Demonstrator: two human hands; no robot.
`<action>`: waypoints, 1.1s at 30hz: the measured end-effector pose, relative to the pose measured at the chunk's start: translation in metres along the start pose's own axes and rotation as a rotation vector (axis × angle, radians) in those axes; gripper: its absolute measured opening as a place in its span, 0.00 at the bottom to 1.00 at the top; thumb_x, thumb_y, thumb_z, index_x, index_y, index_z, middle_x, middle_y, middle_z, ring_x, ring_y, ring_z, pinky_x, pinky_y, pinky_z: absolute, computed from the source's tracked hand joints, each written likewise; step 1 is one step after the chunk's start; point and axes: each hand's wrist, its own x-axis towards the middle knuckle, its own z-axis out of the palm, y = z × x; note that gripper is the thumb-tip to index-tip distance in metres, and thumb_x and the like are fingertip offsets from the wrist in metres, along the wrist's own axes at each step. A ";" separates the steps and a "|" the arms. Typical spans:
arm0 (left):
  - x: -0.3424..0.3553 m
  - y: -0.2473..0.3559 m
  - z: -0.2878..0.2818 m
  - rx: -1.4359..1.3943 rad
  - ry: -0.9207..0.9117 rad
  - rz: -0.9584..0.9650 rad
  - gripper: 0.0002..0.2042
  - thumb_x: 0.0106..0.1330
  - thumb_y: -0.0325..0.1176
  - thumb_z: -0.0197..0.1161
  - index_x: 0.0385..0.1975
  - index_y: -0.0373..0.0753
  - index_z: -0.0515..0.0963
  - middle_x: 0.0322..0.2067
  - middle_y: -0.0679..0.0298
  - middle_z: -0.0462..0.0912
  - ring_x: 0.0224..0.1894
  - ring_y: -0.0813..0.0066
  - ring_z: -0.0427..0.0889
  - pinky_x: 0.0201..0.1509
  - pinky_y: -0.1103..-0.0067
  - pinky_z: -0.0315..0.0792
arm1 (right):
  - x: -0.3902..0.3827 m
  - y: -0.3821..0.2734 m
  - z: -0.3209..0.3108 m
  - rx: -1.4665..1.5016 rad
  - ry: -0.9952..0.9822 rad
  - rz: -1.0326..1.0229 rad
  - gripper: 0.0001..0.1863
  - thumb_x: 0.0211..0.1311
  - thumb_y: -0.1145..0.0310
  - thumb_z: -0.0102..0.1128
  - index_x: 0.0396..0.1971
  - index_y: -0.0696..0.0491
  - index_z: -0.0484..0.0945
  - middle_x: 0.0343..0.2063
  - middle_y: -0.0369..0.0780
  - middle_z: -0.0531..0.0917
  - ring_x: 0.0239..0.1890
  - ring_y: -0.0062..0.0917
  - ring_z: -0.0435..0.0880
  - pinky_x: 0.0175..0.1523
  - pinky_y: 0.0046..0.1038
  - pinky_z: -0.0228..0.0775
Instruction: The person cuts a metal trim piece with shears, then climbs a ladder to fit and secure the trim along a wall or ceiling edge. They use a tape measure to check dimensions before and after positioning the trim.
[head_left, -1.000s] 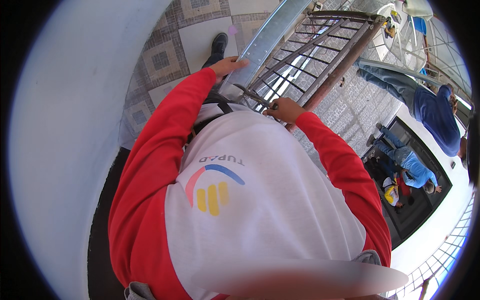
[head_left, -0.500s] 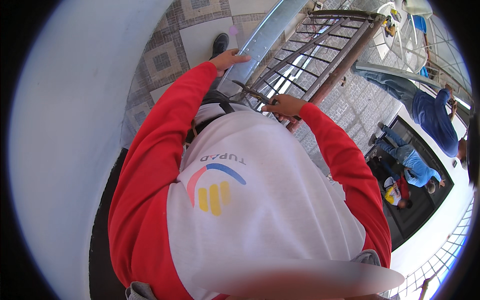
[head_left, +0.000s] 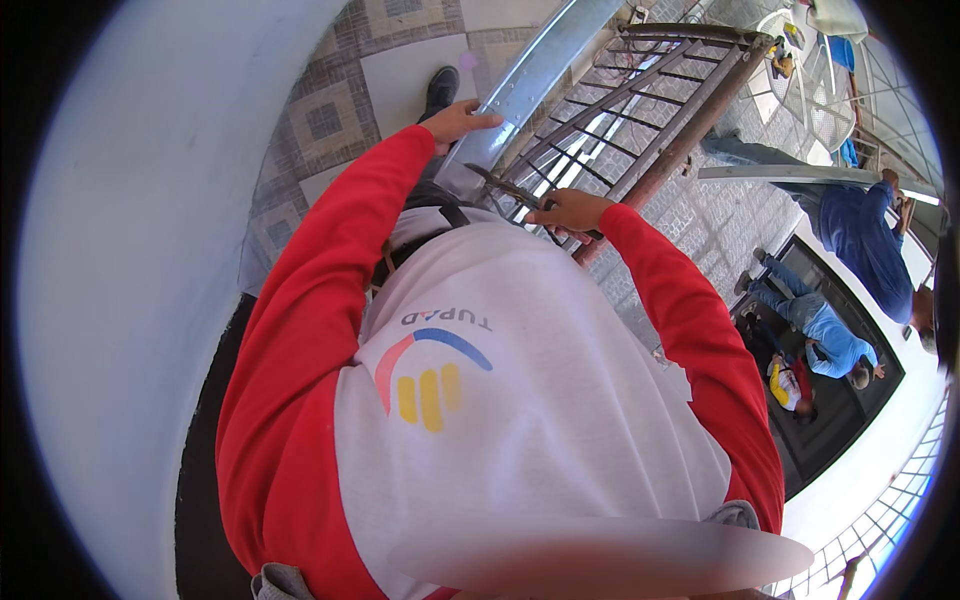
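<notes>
My left hand [head_left: 457, 125], in a red sleeve, grips the edge of a long shiny galvanized metal channel [head_left: 541, 71] that runs away from my waist toward the top of the view. My right hand [head_left: 568, 212] is closed on the handles of dark metal snips [head_left: 499, 184], whose jaws lie at the near end of the channel. Part of the right hand's fingers is hidden under the tool. My dark shoe [head_left: 441, 88] shows on the tiled floor left of the channel.
A rusty metal frame with bars [head_left: 680, 135] lies right of the channel. A co-worker in dark blue [head_left: 860, 230] holds a long metal piece [head_left: 750, 174]. Two other people [head_left: 830, 338] are by a dark doorway. White chairs [head_left: 830, 110] stand behind; a white wall [head_left: 120, 300] is on my left.
My left hand has shifted slightly up along the channel and my right hand slightly right with the snips. The dark-blue co-worker's metal piece has come down to a more level angle.
</notes>
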 end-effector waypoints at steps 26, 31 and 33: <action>0.001 -0.008 0.001 0.021 0.056 0.067 0.36 0.60 0.45 0.76 0.64 0.36 0.69 0.53 0.59 0.79 0.52 0.71 0.80 0.59 0.72 0.74 | -0.012 -0.027 0.017 -0.450 0.280 -0.148 0.29 0.63 0.41 0.61 0.36 0.57 0.86 0.31 0.48 0.87 0.34 0.41 0.88 0.42 0.41 0.78; 0.001 -0.002 -0.005 0.062 0.020 0.031 0.37 0.62 0.48 0.74 0.67 0.38 0.66 0.56 0.60 0.77 0.56 0.71 0.78 0.62 0.71 0.71 | 0.004 -0.004 0.013 -0.160 0.163 -0.018 0.32 0.62 0.38 0.64 0.36 0.59 0.84 0.25 0.41 0.85 0.27 0.29 0.84 0.34 0.35 0.75; 0.004 -0.004 -0.004 0.079 0.014 0.032 0.37 0.62 0.48 0.74 0.67 0.38 0.66 0.56 0.60 0.77 0.56 0.70 0.78 0.62 0.70 0.71 | 0.008 -0.001 0.011 -0.153 0.136 0.025 0.32 0.63 0.38 0.63 0.36 0.59 0.83 0.24 0.40 0.83 0.24 0.25 0.82 0.30 0.32 0.74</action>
